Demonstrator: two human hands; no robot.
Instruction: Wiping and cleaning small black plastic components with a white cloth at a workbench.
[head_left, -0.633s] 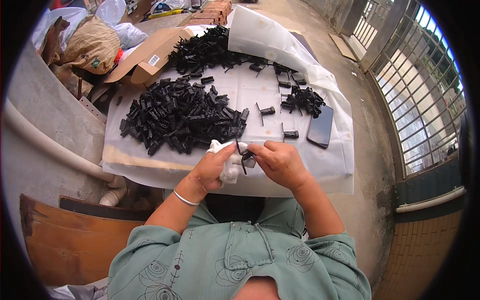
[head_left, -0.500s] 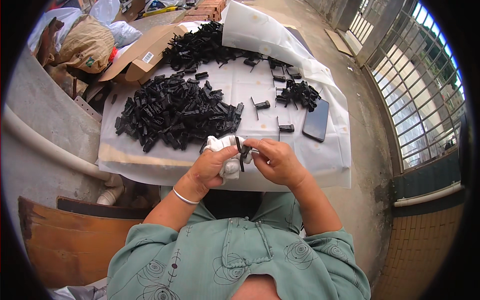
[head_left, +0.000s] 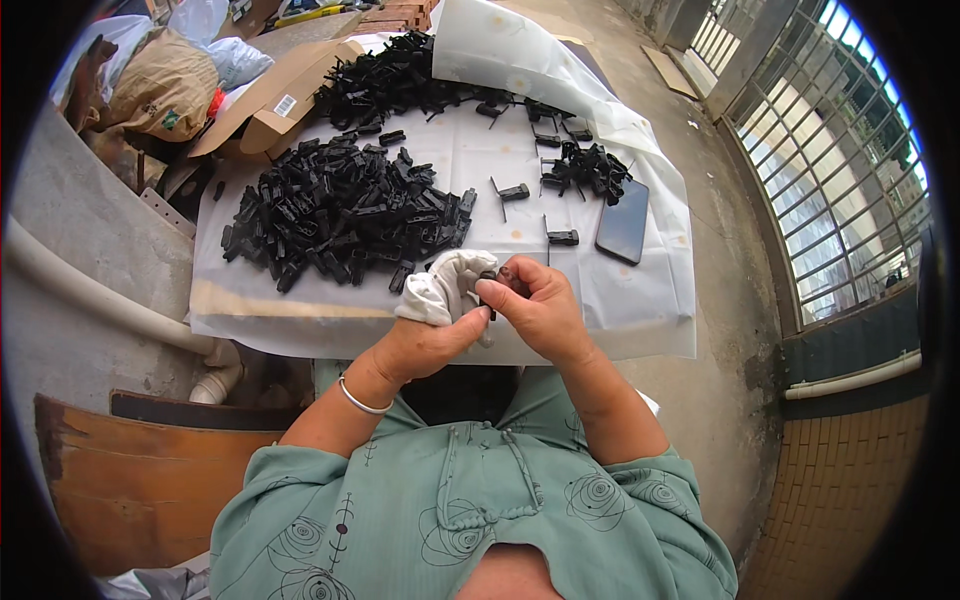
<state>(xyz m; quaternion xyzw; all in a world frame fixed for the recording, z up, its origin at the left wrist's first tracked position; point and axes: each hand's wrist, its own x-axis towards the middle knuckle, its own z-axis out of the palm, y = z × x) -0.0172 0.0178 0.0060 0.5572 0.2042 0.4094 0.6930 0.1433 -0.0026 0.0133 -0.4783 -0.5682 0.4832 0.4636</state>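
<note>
Both hands meet over the near edge of the covered table. Between them is a small black plastic part point(head_left: 488, 276), mostly hidden by fingers. My right hand point(head_left: 545, 318) pinches it with thumb and fingertips. A bunched white cloth point(head_left: 436, 287) lies over the fingers of my left hand point(head_left: 428, 346), which is closed on it; its thumb presses at the black part from below. Just beyond the left hand spreads a heap of black plastic parts point(head_left: 340, 215). Ahead of the right hand lie single black pieces with thin arms, one nearer point(head_left: 563, 238) and one farther point(head_left: 513, 192).
A dark phone point(head_left: 624, 228) lies at the table's right, beside a small cluster of black pieces point(head_left: 592, 172). Another black heap point(head_left: 375, 85) is at the back, partly under the folded white sheet point(head_left: 520, 55). A cardboard box point(head_left: 272, 105) stands back left; a barred window point(head_left: 830, 160) is at right.
My fingers have closed further around the black part, which showed a long strip before and is now mostly covered. The white cloth has shifted up and left over the left hand.
</note>
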